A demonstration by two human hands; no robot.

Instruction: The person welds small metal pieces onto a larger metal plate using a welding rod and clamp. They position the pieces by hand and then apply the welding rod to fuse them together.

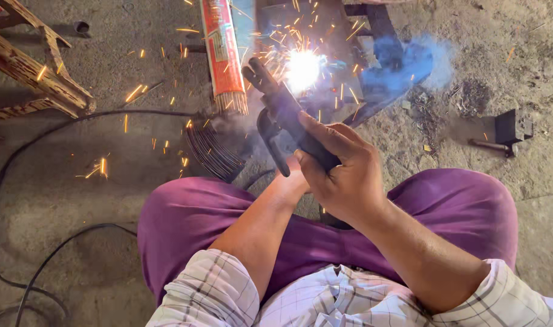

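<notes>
Gripping the dark electrode holder (288, 118), the right hand (343, 175) is wrapped tight around its handle; its long axis runs up-left toward the white arc (302, 69). Left hand (291, 181) sits mostly hidden behind the holder, grip unclear.

The holder (288, 118) sits at the centre, gripped in the right hand (343, 175); the left hand (291, 181) is under it. The arc (302, 69) is at 12 o'clock from the holder, the rod pack (223, 54) at 11, the cable (58, 254) at 8, the hammer (503, 133) at 3 o'clock.
</notes>
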